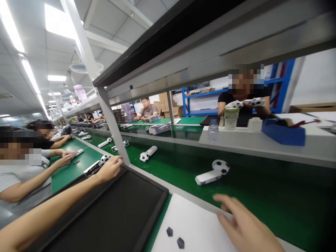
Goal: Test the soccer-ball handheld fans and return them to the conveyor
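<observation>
My left hand reaches out over the far edge of the black tray, beside the grey post. Its fingers are curled together; what they hold, if anything, is hidden. Just behind it lies a device with a soccer-ball head and an open handle showing dark insides. My right hand hovers, fingers apart and holding nothing, over the edge of a white sheet. Beyond its fingertips, a white-handled device with a soccer-ball head lies on the green belt. Two black pentagon pieces rest on the sheet.
The black tray sits at my left. More soccer-ball devices lie along the belt. A grey post and overhead shelf frame the bench. Co-workers sit left and opposite. A cup, bottle and blue bin stand across.
</observation>
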Available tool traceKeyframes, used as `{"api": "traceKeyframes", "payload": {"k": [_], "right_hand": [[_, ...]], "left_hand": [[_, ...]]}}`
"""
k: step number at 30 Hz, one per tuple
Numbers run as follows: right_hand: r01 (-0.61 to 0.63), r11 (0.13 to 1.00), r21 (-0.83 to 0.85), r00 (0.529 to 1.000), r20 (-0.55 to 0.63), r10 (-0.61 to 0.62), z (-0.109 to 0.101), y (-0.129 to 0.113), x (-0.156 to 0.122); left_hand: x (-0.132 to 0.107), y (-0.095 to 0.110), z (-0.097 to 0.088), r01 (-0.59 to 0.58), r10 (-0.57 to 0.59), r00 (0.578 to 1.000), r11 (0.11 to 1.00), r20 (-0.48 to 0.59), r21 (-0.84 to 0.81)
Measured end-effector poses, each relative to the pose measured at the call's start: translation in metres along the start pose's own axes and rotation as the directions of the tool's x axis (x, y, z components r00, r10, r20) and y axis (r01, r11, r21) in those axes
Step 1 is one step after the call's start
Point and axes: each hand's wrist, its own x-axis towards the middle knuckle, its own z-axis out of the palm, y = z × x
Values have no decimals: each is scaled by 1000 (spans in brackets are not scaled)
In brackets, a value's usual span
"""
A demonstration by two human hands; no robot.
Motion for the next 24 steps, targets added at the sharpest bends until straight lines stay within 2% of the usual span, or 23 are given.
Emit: {"api": "traceKeyframes", "payload": {"k": [1, 2, 3, 4, 6, 9, 11, 14, 17, 20, 22, 24], "right_hand": [[-69, 986, -150, 996, -59, 61, -11, -6, 19], [-53, 955, -292, 996, -87, 29, -19, -11, 38], [5, 902, -433, 993, -102, -55, -25, -16, 53], [32, 871, -491, 992, -94, -89, -29, -19, 66], [87, 827, -555, 988, -61, -144, -29, -21, 83], [136, 810, -571, 983, -21, -181, -27, -14, 92], [159, 818, -553, 979, -17, -202, -32, -5, 90], [155, 872, -464, 974, -77, -214, -55, 12, 81], [79, 955, -287, 970, -199, -140, -86, 33, 63], [-60, 994, -92, 948, -316, 28, -116, 52, 44], [-146, 989, -19, 937, -322, 132, -133, 62, 32], [-212, 977, -2, 943, -263, 204, -146, 68, 21]], "left_hand": [[11, 20, 2, -83, 84, 996, 996, 9, -25], [24, 39, 5, -137, 138, 990, 989, 10, -47], [39, 58, 8, -161, 162, 987, 985, 3, -66], [55, 75, 12, -155, 154, 988, 985, -6, -81], [87, 104, 19, -65, 64, 998, 992, -10, -110], [125, 131, 29, 140, -129, 989, 976, 71, -165], [138, 140, 32, 231, -206, 969, 951, 137, -205], [141, 146, 28, 272, -237, 959, 926, 156, -264], [138, 151, 11, 217, -202, 976, 920, 79, -327], [140, 161, -7, 106, -112, 994, 908, 9, -406], [143, 171, -11, 49, -46, 999, 883, 18, -467], [144, 185, -7, 27, 18, 997, 848, 79, -529]]}}
